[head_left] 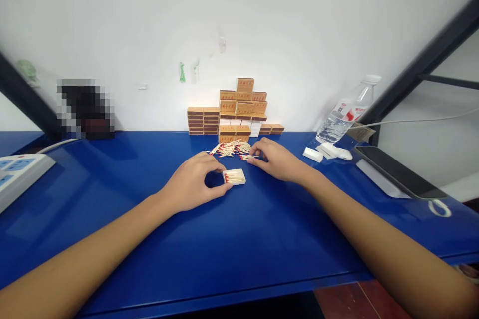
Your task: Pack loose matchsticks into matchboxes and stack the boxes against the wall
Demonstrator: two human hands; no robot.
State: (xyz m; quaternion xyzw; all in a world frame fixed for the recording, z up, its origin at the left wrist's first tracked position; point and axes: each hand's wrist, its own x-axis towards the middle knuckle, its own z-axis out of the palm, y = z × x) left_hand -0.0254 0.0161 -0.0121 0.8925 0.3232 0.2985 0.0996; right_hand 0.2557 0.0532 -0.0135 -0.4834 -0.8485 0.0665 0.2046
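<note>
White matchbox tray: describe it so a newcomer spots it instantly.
On the blue table, find the matchbox stack, then the loose matches. Nearer the viewer, the left hand holds the white tray. Unlike the stack, it shows red-headed matches inside.

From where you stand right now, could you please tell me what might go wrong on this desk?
The left hand holds the shallow white tray by one end, so a tilt could spill its matches. The stacked matchboxes rise just behind the loose match pile; if the right hand, close beside that pile, nudged them, the single top box might fall.
</note>
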